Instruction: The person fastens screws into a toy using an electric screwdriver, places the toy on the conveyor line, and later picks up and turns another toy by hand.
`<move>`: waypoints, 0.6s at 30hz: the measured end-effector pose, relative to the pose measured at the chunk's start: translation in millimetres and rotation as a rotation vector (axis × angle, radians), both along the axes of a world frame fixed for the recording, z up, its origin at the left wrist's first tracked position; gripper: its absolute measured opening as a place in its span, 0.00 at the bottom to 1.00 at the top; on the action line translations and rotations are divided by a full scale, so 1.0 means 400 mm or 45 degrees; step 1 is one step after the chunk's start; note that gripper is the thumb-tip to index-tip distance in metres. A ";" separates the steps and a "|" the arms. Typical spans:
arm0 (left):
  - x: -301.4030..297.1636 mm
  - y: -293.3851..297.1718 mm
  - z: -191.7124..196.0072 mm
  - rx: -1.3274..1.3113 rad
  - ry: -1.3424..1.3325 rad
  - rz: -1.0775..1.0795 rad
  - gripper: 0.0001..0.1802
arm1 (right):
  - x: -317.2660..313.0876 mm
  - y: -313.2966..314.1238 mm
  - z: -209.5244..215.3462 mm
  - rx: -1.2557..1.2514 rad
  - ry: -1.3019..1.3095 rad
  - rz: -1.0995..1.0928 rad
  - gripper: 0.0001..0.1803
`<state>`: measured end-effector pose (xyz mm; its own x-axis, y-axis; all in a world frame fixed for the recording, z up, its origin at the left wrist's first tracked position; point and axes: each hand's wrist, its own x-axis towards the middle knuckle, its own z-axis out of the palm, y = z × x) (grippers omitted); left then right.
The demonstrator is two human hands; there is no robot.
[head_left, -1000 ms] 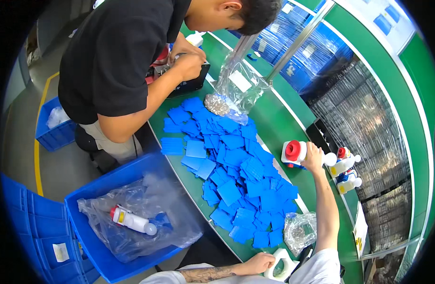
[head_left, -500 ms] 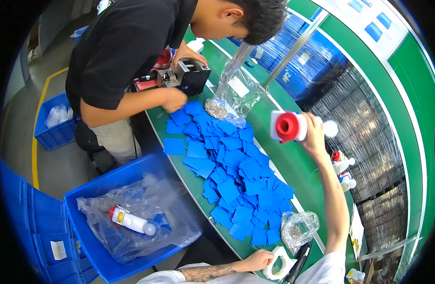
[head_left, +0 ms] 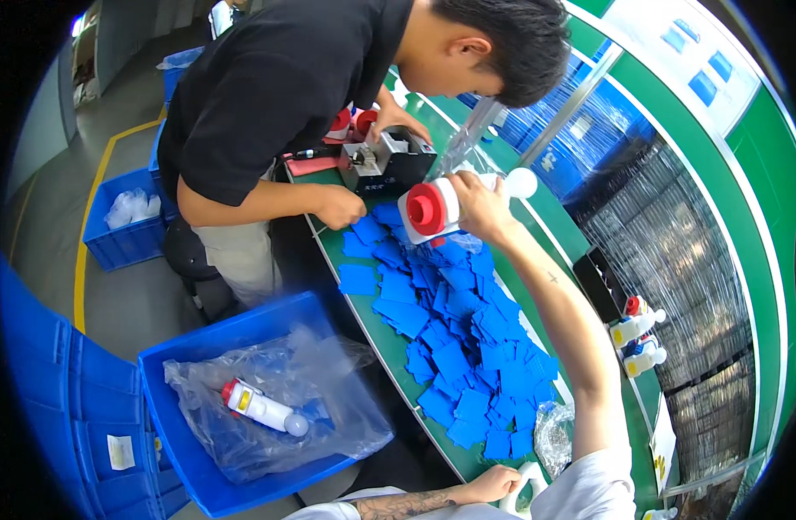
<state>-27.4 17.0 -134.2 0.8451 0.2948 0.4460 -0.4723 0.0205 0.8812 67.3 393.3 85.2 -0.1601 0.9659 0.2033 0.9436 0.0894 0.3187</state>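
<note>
White bottle-shaped device [head_left: 451, 206] with a red collar is held above the far end of a pile of blue squares [head_left: 454, 355] on the green table [head_left: 392, 345]. It is gripped between the fingers of the right hand [head_left: 485, 204], by which its middle is hidden. The left hand [head_left: 495, 483] is placed at a white ring-shaped object [head_left: 527, 488], partly cut off by a sleeve; whether the fingers are closed on it cannot be told.

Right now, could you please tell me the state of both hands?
Left hand: fingers curled at the white ring-shaped piece; whether gripping cannot be told.
Right hand: closed, holding a bottle-shaped red-and-white plastic unit.
</note>
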 end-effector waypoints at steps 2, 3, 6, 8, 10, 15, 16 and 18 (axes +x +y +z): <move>0.003 0.000 -0.004 -0.004 -0.003 -0.003 0.05 | -0.030 0.035 -0.028 0.008 -0.047 0.061 0.25; 0.007 -0.003 -0.008 -0.002 -0.003 -0.008 0.05 | -0.044 0.051 -0.040 0.005 -0.042 0.081 0.24; 0.029 -0.023 -0.043 -0.010 0.025 -0.087 0.06 | -0.080 0.093 -0.060 -0.039 -0.027 0.068 0.29; 0.046 -0.046 -0.049 -0.088 -0.141 0.206 0.05 | -0.098 0.111 -0.067 -0.078 -0.019 0.035 0.35; 0.043 -0.045 -0.046 -0.102 -0.129 0.180 0.05 | -0.112 0.123 -0.075 -0.142 -0.026 0.017 0.33; 0.013 -0.018 0.005 -0.169 -0.170 0.182 0.04 | -0.102 0.146 -0.136 -0.050 -0.028 0.110 0.24; 0.012 -0.016 0.010 -0.171 -0.214 0.243 0.04 | -0.096 0.148 -0.145 0.027 -0.002 0.157 0.24; 0.020 -0.024 -0.008 -0.108 -0.143 0.217 0.05 | -0.117 0.136 -0.141 0.067 0.110 0.168 0.23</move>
